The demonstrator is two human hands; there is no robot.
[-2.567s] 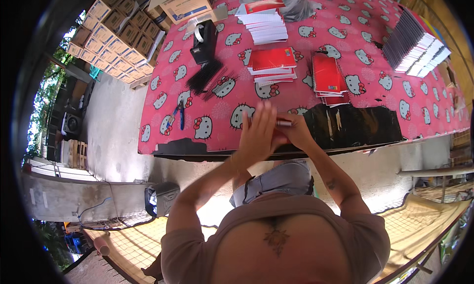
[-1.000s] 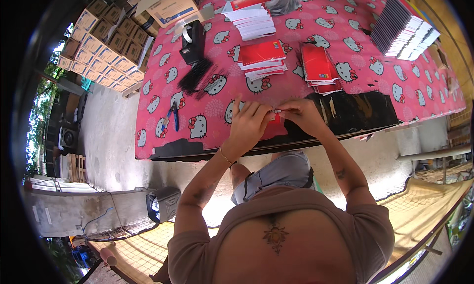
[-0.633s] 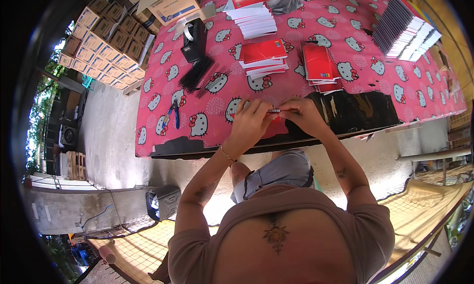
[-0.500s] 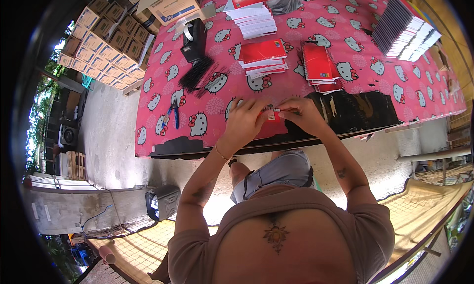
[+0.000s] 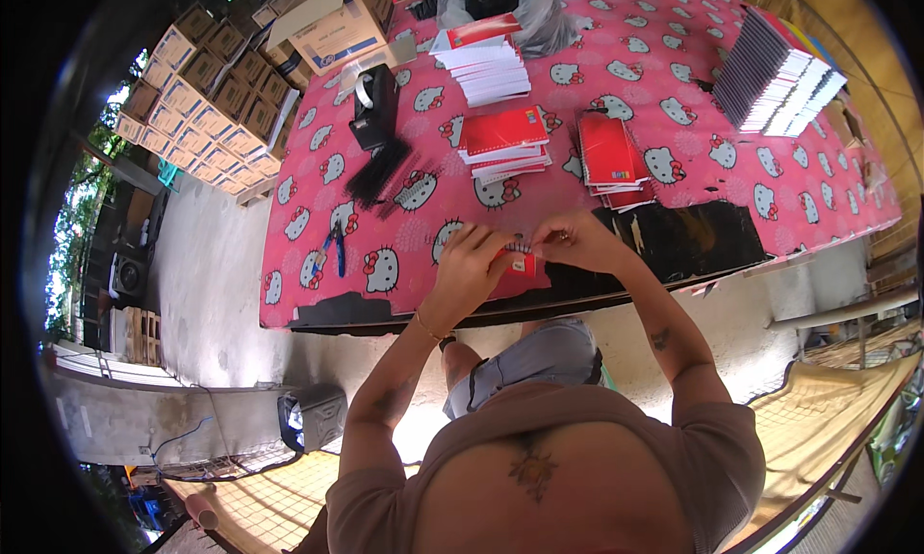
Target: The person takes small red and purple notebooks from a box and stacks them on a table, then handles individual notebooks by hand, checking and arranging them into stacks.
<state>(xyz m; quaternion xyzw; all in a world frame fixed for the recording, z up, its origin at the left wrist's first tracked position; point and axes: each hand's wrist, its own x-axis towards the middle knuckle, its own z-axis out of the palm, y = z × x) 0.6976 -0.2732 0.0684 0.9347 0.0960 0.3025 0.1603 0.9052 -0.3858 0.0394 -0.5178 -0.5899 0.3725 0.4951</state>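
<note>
A red-covered notebook [image 5: 525, 264] lies near the table's front edge, with a dark wire coil [image 5: 518, 247] along its far edge. My left hand [image 5: 472, 257] is closed on the notebook's left side and hides much of it. My right hand [image 5: 577, 241] pinches at the right end of the coil, its fingertips pressed together; whatever lies between them is too small to make out. Beyond my hands lie a stack of red notebooks [image 5: 505, 130] and, to its right, another spiral-bound red stack [image 5: 608, 154].
At the left are blue-handled pliers [image 5: 336, 250], a heap of black coils [image 5: 378, 172] and a black device [image 5: 373, 109]. Farther off stand a tall paper stack [image 5: 489, 71], a plastic bag [image 5: 539, 15] and bound notebooks [image 5: 775, 77]. Cartons [image 5: 207, 102] are piled beyond the table.
The whole view has shifted, so the table sits lower in the picture. My right hand has moved slightly off the notebook's right edge, and more of the coil shows.
</note>
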